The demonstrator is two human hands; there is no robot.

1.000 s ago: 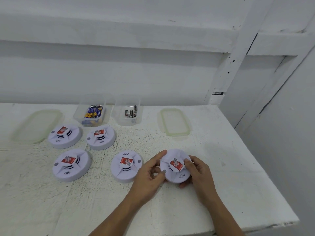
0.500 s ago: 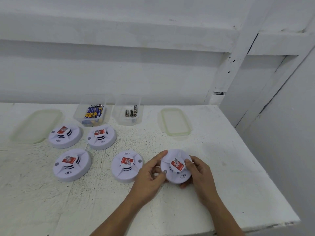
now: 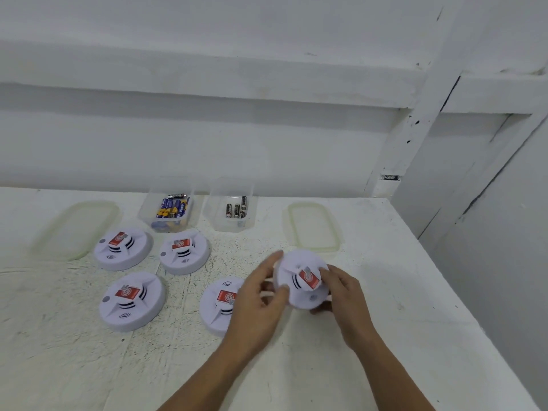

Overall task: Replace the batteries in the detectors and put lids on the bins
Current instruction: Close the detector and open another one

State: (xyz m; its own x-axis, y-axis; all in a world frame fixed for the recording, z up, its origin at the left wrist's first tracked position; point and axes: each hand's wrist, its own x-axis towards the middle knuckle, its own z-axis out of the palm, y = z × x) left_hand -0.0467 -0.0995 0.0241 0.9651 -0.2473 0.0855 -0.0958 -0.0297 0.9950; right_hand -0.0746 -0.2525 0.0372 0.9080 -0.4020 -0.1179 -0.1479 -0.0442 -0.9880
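Both hands hold one white round detector (image 3: 299,280) with a red label, tilted and lifted off the white table (image 3: 385,292). My left hand (image 3: 258,301) grips its left rim and my right hand (image 3: 344,295) grips its right side. Several more white detectors lie face up: one (image 3: 218,304) partly behind my left hand, one (image 3: 132,301) at front left, and two (image 3: 123,247) (image 3: 184,251) further back. Two clear lidless bins stand at the back: the left bin (image 3: 148,213) holds blue and yellow batteries, the right bin (image 3: 218,221) holds a few dark batteries.
Two translucent lids lie flat on the table, one (image 3: 74,229) at the far left and one (image 3: 312,226) right of the bins. A white wall runs behind the table, and the table's right edge drops off beside a white post.
The detector in my hands has come up off the table and tilted, its label turning toward the right. My left fingers have spread along its rim.
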